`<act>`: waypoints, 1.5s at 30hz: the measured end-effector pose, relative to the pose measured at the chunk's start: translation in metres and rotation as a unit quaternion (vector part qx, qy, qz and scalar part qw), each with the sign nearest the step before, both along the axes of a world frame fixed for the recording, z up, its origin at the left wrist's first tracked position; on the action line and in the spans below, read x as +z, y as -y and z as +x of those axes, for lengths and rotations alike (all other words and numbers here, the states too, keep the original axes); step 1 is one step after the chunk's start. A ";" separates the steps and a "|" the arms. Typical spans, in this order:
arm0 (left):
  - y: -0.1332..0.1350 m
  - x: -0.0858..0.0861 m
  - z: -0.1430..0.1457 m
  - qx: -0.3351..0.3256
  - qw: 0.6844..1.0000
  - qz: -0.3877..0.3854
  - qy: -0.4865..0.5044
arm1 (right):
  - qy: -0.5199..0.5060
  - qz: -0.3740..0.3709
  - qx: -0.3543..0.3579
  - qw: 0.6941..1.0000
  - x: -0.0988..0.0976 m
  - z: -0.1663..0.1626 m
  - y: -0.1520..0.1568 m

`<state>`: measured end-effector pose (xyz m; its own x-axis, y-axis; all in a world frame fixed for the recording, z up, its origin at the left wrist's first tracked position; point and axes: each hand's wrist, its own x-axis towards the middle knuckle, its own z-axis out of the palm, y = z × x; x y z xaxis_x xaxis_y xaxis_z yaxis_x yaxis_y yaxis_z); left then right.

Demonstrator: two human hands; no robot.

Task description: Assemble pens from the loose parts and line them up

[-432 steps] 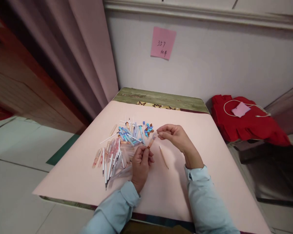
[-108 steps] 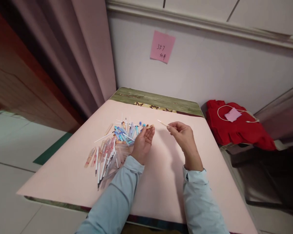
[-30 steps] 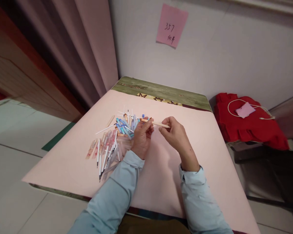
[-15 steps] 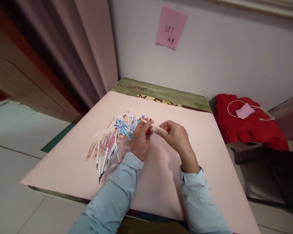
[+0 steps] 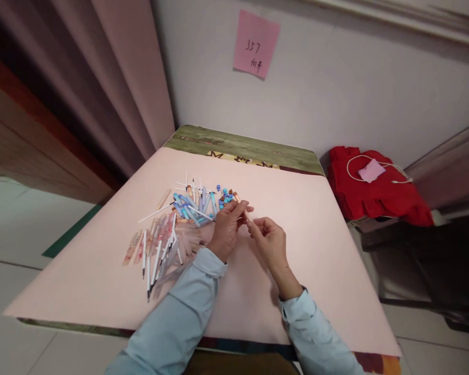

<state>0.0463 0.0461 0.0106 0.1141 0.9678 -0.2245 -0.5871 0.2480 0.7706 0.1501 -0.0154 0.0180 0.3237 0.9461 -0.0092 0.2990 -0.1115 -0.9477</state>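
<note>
A peach pen barrel with a brown end (image 5: 236, 197) slants between my two hands over the table. My left hand (image 5: 225, 228) is closed around its middle, thumb on top. The fingers of my right hand (image 5: 271, 240) pinch the near end of the same pen, close to my left fingertips. Just beyond my left hand lies a small cluster of blue and brown pen caps (image 5: 223, 200). To the left are blue pen barrels (image 5: 191, 207), pink clear barrels (image 5: 166, 229) and white pen refills with dark tips (image 5: 155, 263).
A pale pink sheet (image 5: 312, 271) covers the table, whose green wood-look edge (image 5: 242, 141) meets the wall. On the right, a red cloth (image 5: 379, 200) carries a pink note and a white cord. A curtain (image 5: 136, 67) hangs at the left; a pink note (image 5: 256, 44) is on the wall.
The pen has turned from nearly level to a steeper slant, and my right hand has come lower and nearer my left. The whole view has shifted slightly to the right.
</note>
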 end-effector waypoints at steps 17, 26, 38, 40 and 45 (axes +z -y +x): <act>0.001 -0.009 0.006 -0.003 0.998 0.044 -0.051 | -0.057 0.027 -0.029 0.998 -0.019 0.007 0.001; 0.007 0.002 -0.002 -0.140 0.989 0.021 0.030 | -0.483 -0.132 0.131 0.856 -0.008 0.013 0.002; 0.006 -0.003 0.003 -0.091 0.990 0.089 -0.057 | -0.102 0.042 0.035 0.993 -0.012 0.009 0.006; 0.007 -0.001 0.002 -0.103 0.990 0.090 -0.046 | -0.203 0.035 0.067 0.976 -0.012 0.008 0.006; 0.010 0.006 0.001 -0.145 0.988 0.043 0.010 | -0.459 -0.045 0.117 0.880 -0.006 0.003 0.007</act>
<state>0.0473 0.0362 0.0161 0.3939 0.9089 -0.1368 -0.5165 0.3420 0.7850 0.1534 -0.0224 0.0124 -0.0632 0.9678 -0.2436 -0.5618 -0.2362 -0.7928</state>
